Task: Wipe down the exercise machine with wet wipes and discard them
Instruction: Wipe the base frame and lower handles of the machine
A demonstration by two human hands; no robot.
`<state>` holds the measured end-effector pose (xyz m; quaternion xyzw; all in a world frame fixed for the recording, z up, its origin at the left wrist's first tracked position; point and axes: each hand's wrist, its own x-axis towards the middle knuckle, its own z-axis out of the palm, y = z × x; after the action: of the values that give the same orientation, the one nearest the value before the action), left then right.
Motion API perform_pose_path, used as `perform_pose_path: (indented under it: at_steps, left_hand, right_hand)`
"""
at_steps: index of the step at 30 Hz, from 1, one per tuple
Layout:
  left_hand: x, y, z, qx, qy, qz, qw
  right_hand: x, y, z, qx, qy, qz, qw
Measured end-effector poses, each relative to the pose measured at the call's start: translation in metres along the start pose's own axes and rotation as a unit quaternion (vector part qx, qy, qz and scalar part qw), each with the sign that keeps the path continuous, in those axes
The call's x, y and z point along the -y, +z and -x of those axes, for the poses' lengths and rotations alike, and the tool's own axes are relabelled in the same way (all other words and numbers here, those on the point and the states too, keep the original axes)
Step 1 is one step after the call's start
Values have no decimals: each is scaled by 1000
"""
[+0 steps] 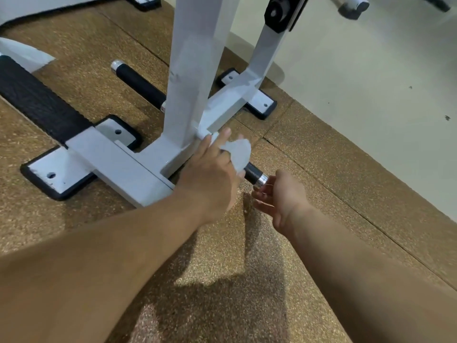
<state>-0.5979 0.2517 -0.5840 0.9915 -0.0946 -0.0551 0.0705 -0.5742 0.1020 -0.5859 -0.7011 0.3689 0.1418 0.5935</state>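
The exercise machine's white steel frame (190, 70) rises from a floor base with black-edged foot plates. A short black bar with a chrome end cap (256, 175) sticks out low on the near side. My left hand (210, 174) grips a white wet wipe (237, 152) wrapped over this bar, close to the upright's foot. My right hand (282, 196) sits just beyond the chrome cap, fingers relaxed and touching or nearly touching the bar's tip, holding nothing.
A matching black bar (138, 81) juts out on the frame's far side. A black textured pad (37, 100) covers the base beam at left. The speckled brown rubber mats (222, 280) end at a pale floor (358, 82) on the right.
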Motion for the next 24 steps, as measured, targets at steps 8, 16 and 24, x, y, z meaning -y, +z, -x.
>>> perform_pose_path:
  at_steps: [8, 16, 24]
  left_hand:
    - [-33, -5, 4, -5, 128, 116, 985]
    - [6, -12, -14, -82, 38, 26, 996]
    - [-56, -18, -4, 108, 176, -20, 978]
  right_hand:
    - [-8, -17, -5, 2, 11, -42, 999]
    - [0, -9, 3, -1, -6, -24, 1000]
    - [1, -20, 0, -35, 15, -37, 999]
